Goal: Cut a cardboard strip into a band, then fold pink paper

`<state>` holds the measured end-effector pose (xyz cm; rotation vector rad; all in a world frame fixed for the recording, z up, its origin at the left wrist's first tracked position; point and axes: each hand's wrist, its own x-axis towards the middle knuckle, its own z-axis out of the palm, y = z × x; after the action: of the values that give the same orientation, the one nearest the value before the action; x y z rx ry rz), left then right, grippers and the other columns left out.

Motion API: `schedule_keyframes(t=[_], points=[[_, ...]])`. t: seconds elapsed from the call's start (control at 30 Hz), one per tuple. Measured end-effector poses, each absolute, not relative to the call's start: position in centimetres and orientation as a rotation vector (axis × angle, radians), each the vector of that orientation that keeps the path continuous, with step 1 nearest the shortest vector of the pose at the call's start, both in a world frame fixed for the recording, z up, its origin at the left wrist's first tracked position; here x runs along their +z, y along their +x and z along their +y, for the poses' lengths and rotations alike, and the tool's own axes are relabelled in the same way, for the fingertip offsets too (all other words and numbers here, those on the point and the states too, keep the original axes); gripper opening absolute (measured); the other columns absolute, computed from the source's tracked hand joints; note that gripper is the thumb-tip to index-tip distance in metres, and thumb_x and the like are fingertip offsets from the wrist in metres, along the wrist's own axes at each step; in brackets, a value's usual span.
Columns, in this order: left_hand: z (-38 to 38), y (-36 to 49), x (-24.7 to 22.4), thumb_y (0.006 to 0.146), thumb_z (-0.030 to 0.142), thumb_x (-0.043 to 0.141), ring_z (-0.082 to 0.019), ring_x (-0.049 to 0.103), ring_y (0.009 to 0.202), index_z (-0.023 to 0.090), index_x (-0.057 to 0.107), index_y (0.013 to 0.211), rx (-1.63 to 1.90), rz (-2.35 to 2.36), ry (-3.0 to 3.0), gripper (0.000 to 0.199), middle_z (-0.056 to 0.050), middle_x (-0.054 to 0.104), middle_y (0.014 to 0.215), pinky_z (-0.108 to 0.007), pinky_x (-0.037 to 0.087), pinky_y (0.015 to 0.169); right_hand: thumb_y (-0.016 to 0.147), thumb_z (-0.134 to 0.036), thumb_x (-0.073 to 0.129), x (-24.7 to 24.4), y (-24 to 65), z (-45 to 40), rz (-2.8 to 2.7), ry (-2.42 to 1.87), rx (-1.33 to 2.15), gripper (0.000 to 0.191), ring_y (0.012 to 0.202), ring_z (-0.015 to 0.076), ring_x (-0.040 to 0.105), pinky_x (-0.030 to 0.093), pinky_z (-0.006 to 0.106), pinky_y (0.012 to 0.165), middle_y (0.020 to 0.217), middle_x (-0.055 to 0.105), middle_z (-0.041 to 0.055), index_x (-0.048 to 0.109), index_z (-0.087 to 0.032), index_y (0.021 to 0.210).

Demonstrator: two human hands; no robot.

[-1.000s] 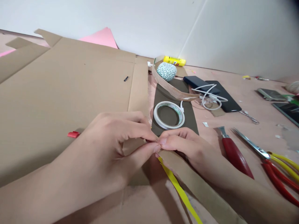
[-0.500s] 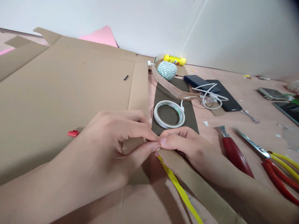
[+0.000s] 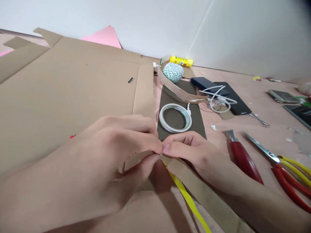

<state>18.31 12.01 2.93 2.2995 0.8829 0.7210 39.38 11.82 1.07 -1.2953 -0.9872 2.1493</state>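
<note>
My left hand (image 3: 109, 152) and my right hand (image 3: 191, 150) meet at the near end of a long brown cardboard strip (image 3: 209, 197), pinching it between their fingertips. A narrow yellow strip (image 3: 187, 199) runs out from under its edge toward the bottom of the view. Just beyond my fingers, a white roll of tape (image 3: 187, 121) lies on a dark brown card (image 3: 198, 121). My left hand rests above a large corrugated cardboard sheet (image 3: 73, 90). The pinched spot is partly hidden by my fingers.
A curved cardboard strip (image 3: 177, 90) and a patterned ball (image 3: 173, 72) lie beyond the tape, by a yellow glue stick (image 3: 181, 61). A power bank (image 3: 206, 84), phone (image 3: 239, 106) and white cable (image 3: 218, 97) sit right. A red-handled knife (image 3: 245, 161) and scissors (image 3: 284, 171) lie nearby.
My left hand has shifted slightly left and now covers most of a small red piece on the cardboard. Both hands still pinch the strip's end, and the view has tilted a little.
</note>
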Motion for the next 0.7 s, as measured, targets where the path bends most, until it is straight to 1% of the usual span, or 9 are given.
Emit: schedule_keyframes(t=[0.07,0.13,0.2,0.3,0.4,0.47,0.6,0.7], points=[[12.24,18.36,2.92,0.090,0.000,0.064,-0.003,0.070,0.081,0.027,0.065,0.085,0.713,0.826,2.264,0.028,0.012,0.072,0.101,-0.008,0.053,0.071,0.081,-0.035,0.080,1.07,39.38,11.79,-1.003,-1.308,2.153,0.030,0.051,0.0074,0.036,0.019,0.024,0.048,0.057,0.049,-0.0050,0.063,-0.018,0.064],[12.27,18.42,2.79,0.093,0.004,0.066,-0.003,0.069,0.077,0.029,0.068,0.094,0.718,0.840,2.281,0.026,0.012,0.073,0.099,-0.008,0.052,0.068,0.083,-0.040,0.080,1.00,39.40,11.77,-1.021,-1.324,2.146,0.032,0.051,0.0080,0.035,0.019,0.024,0.048,0.058,0.049,-0.0046,0.063,-0.018,0.065],[12.08,18.47,2.60,0.095,0.009,0.068,-0.003,0.067,0.072,0.030,0.070,0.098,0.769,0.889,2.281,0.022,0.011,0.073,0.096,-0.009,0.051,0.063,0.084,-0.045,0.080,0.87,39.43,11.76,-1.028,-1.333,2.151,0.036,0.051,0.0085,0.035,0.020,0.025,0.049,0.059,0.048,-0.0044,0.063,-0.019,0.066],[11.65,18.49,2.41,0.095,0.009,0.066,-0.002,0.063,0.064,0.029,0.072,0.096,0.763,0.931,2.286,0.022,0.011,0.072,0.092,-0.011,0.044,0.056,0.081,-0.049,0.083,0.69,39.49,11.74,-1.001,-1.327,2.175,0.039,0.055,0.0095,0.038,0.024,0.024,0.051,0.062,0.050,-0.0033,0.063,-0.019,0.067],[11.46,18.48,2.34,0.094,0.005,0.060,-0.002,0.060,0.064,0.027,0.069,0.097,0.747,0.923,2.289,0.024,0.011,0.072,0.091,-0.013,0.041,0.057,0.079,-0.049,0.086,0.66,39.48,11.71,-0.969,-1.308,2.182,0.039,0.057,0.0101,0.041,0.027,0.024,0.053,0.065,0.053,-0.0020,0.065,-0.018,0.068],[11.52,18.52,2.32,0.093,0.003,0.059,-0.002,0.058,0.064,0.025,0.068,0.094,0.774,0.919,2.300,0.024,0.010,0.069,0.087,-0.015,0.041,0.059,0.078,-0.050,0.088,0.67,39.44,11.67,-0.958,-1.291,2.179,0.040,0.057,0.0104,0.042,0.028,0.024,0.053,0.065,0.054,-0.0016,0.066,-0.018,0.067],[11.86,18.70,2.33,0.092,0.002,0.058,-0.005,0.054,0.068,0.021,0.063,0.077,0.725,0.915,2.380,0.025,0.007,0.060,0.077,-0.020,0.040,0.062,0.078,-0.049,0.089,0.72,39.26,11.56,-0.945,-1.271,2.170,0.041,0.056,0.0097,0.041,0.028,0.023,0.052,0.062,0.052,-0.0031,0.065,-0.018,0.066],[12.05,18.82,2.28,0.092,0.001,0.056,-0.007,0.050,0.070,0.020,0.062,0.077,0.704,0.937,2.437,0.024,0.006,0.057,0.076,-0.023,0.038,0.065,0.078,-0.052,0.090,0.75,39.09,11.50,-0.943,-1.257,2.158,0.041,0.055,0.0090,0.043,0.029,0.022,0.052,0.063,0.056,-0.0027,0.070,-0.018,0.068]])
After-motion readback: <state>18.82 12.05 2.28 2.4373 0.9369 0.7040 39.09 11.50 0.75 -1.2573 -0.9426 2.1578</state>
